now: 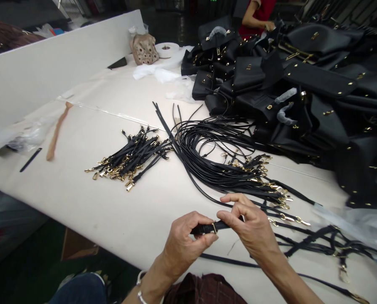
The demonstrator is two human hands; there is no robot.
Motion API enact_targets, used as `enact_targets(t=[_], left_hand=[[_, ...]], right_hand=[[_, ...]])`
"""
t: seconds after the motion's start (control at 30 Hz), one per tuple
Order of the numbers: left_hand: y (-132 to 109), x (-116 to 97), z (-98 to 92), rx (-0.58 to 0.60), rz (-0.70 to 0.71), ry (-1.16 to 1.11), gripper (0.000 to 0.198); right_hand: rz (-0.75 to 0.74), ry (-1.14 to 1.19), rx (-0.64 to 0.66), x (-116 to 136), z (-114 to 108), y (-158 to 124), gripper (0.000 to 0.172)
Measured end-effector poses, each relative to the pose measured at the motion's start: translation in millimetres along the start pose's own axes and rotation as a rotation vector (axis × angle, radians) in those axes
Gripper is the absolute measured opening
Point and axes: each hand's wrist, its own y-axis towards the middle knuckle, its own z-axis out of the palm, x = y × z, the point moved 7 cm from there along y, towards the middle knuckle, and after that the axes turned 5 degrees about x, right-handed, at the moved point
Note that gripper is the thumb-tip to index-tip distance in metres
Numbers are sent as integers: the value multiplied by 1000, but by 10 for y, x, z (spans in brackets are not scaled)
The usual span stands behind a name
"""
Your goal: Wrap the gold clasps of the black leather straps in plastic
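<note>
Between my two hands, above the table's near edge, is a black strap with a gold buckle (214, 228). My left hand (187, 238) pinches the strap just left of the buckle. On the other side, the thumb and fingers of my right hand (247, 221) close on the strap. A long black strap (229, 261) runs under my hands toward the lower right. Just beyond my hands lies a bundle of long black straps (204, 169) with gold clasps. Left of it is a pile of short black straps (134, 156) with gold hooks.
Black handbags (248, 71) are heaped at the back right, with a co-worker's arm (253, 19) behind them. A brown wooden stick (57, 135) lies at the left. A white roll (167, 50) and a patterned pouch (144, 48) stand by the white partition (81, 50). Finished-looking straps (321, 240) lie right.
</note>
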Motion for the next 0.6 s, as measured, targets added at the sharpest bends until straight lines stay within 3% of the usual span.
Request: enact_targets(t=[0.13, 0.27, 0.4, 0.47, 0.6], left_hand=[[12, 0, 46, -3, 0, -9, 9], [36, 15, 69, 3, -6, -27, 9], [40, 106, 65, 43, -121, -153, 25], [27, 141, 41, 41, -163, -198, 23], [10, 81, -11, 34, -78, -112, 15]], right_hand=[[-52, 4, 7, 29, 154, -26, 42], [-86, -18, -27, 30, 174, -12, 43], [-68, -21, 204, 49, 213, 34, 37], [-31, -16, 335, 70, 223, 24, 31], [16, -15, 444, 161, 182, -21, 26]])
